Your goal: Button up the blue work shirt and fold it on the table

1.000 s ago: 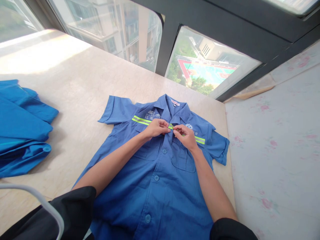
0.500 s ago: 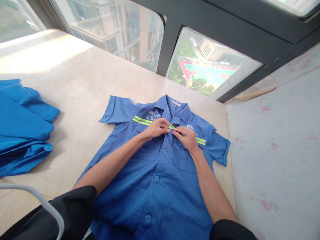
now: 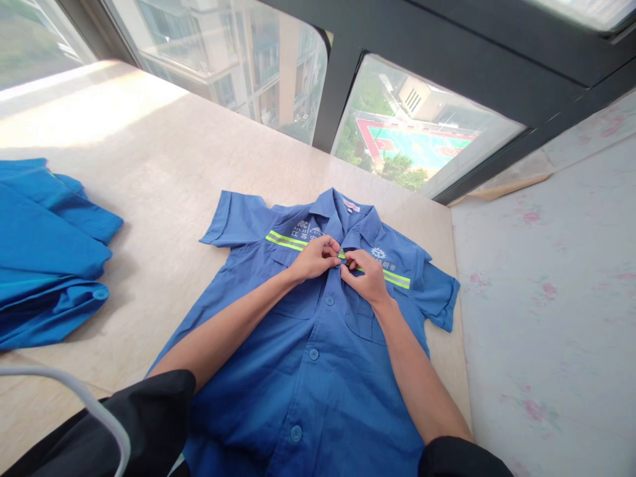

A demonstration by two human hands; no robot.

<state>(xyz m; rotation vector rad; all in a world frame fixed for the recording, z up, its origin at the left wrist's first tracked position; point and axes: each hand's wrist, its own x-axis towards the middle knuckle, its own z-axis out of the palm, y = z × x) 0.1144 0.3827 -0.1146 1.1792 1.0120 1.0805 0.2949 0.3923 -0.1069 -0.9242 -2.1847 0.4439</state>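
A blue short-sleeved work shirt (image 3: 248, 358) lies face up, collar toward the window, with yellow-green reflective strips across the chest. At the front placket, level with the strip, my left hand (image 3: 318, 257) pinches the cloth edge between thumb and fingers. Close against it, my right hand (image 3: 366, 273) also pinches the placket from the other side. The button at that spot is mostly hidden by my fingertips. Below my hands, a button (image 3: 330, 301), another button (image 3: 314, 354) and a lower button (image 3: 296, 434) show along the closed front.
More folded blue clothing (image 3: 50, 245) lies at the left on the pale stone sill (image 3: 159, 172). A white cable (image 3: 94, 404) curves across the lower left. Dark window frames (image 3: 447, 73) stand behind, and a flowered wall (image 3: 541, 318) borders the right.
My right hand's fingers have shifted slightly and curled more at the placket. My left hand keeps its pinch. The whole view has drifted very slightly.
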